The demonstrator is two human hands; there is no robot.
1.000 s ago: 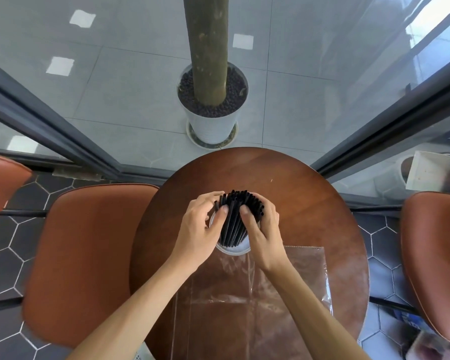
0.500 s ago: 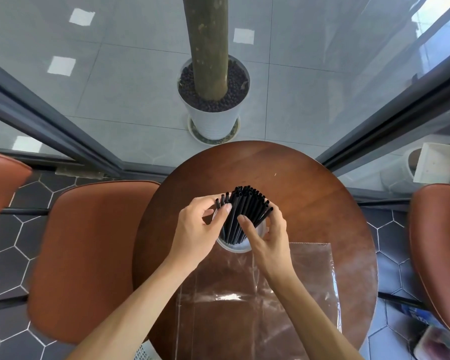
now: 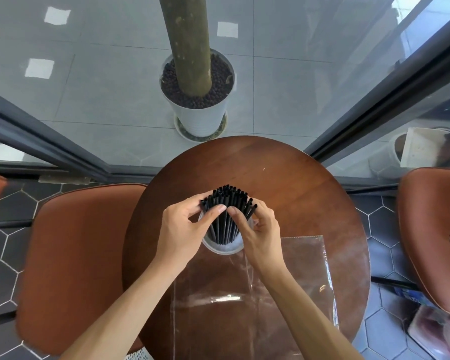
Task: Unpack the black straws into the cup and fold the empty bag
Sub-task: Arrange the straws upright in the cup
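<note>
Both hands are curled around the black straws (image 3: pixel 227 214), left hand (image 3: pixel 183 229) and right hand (image 3: pixel 260 232) pinching the bundle from either side. It stands nearly upright in the clear cup (image 3: pixel 222 246) on the desk (image 3: pixel 296 183), tops fanned. Nearer the body, the transparent bag (image 3: pixel 257 294) lies flat, apparently empty.

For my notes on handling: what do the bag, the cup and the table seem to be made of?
Bag: thin clear plastic film, glossy; it shows creases and glare.
Cup: probably translucent plastic; the black straws show through its wall.
Table: looks like reddish-brown wood or veneer with faint grain and a satin sheen.
</note>
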